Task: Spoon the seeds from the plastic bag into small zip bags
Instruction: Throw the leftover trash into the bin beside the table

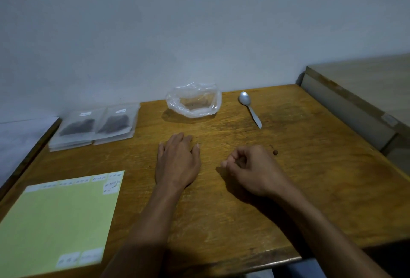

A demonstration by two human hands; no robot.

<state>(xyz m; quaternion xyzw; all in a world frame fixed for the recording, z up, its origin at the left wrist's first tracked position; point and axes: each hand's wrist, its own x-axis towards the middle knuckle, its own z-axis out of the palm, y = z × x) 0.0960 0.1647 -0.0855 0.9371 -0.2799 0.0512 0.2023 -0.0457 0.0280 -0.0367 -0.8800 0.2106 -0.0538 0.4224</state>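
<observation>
Hands were laid mid-frame on the table (288,167): left hand (177,162) spread flat, right hand (250,169) curled, seemingly empty.

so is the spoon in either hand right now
No, the spoon lies on the table right of the plastic bag, apart from the left hand and right hand.
</observation>
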